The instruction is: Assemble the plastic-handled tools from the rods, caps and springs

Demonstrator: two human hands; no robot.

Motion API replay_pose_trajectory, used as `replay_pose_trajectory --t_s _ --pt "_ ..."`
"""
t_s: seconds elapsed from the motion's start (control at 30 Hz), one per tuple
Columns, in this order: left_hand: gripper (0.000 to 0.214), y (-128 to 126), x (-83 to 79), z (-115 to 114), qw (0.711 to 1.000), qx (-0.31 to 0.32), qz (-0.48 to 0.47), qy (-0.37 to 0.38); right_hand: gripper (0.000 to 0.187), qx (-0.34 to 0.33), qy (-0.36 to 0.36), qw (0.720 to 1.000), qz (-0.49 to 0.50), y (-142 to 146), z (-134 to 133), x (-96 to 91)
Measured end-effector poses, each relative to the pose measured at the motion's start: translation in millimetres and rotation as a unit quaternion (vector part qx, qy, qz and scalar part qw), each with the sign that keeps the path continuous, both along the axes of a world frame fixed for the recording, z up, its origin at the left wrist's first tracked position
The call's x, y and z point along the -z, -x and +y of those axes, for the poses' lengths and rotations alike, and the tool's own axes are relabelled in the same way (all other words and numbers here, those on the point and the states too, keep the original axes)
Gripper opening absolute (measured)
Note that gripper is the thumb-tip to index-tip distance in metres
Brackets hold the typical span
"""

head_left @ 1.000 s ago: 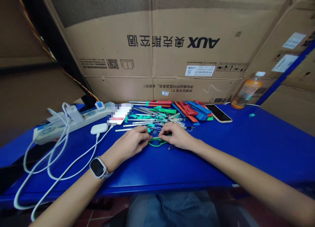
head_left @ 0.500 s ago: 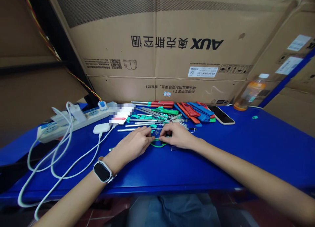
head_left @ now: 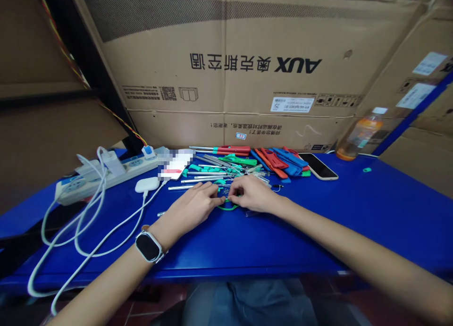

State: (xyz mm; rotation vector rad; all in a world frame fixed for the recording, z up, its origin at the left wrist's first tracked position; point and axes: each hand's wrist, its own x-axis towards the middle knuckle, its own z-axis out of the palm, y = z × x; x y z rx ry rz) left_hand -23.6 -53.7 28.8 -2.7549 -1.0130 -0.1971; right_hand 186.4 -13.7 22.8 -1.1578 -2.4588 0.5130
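Close to the middle of the blue table [head_left: 269,250], both hands meet at a green plastic piece [head_left: 228,208] with a curved loop, which looks like a lighter handle shell. My left hand [head_left: 198,201], a watch on its wrist, pinches the left side with thumb and index finger. From the right, my right hand [head_left: 253,193] pinches the same piece; its curled fingers hide most of it. Tiny metal springs or pins [head_left: 225,191] lie just beyond the fingertips. Behind the hands spreads a pile of metal lighter tubes [head_left: 203,177] with green trigger pieces and thin wires.
Red long-nosed lighters [head_left: 231,150], a green handle part [head_left: 240,160] and blue and red handle shells [head_left: 288,161] lie at the back. A phone [head_left: 318,166] and bottle [head_left: 359,135] stand right. A power strip [head_left: 116,174] with white cables [head_left: 102,255] occupies the left, before a cardboard wall [head_left: 159,52].
Both hands stay at the green piece, with only slight shifts of the fingers. The whole view has moved a little.
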Motion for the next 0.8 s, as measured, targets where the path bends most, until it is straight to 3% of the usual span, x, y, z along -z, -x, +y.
replay_pose_trajectory --t_s 0.27,0.67,0.8 --pt "0.028 1 3.1 1 0.999 0.024 -0.047 0.010 0.011 -0.053 -0.060 0.997 0.023 -15 -8 5.6" --pt "0.024 0 3.3 -1 0.998 0.022 -0.052 0.006 0.008 0.012 0.013 0.999 0.029 -12 -3 4.8" --pt "0.027 1 6.2 -1 0.999 0.021 -0.037 0.010 0.007 0.008 -0.002 1.000 0.014 -12 -4 -0.3"
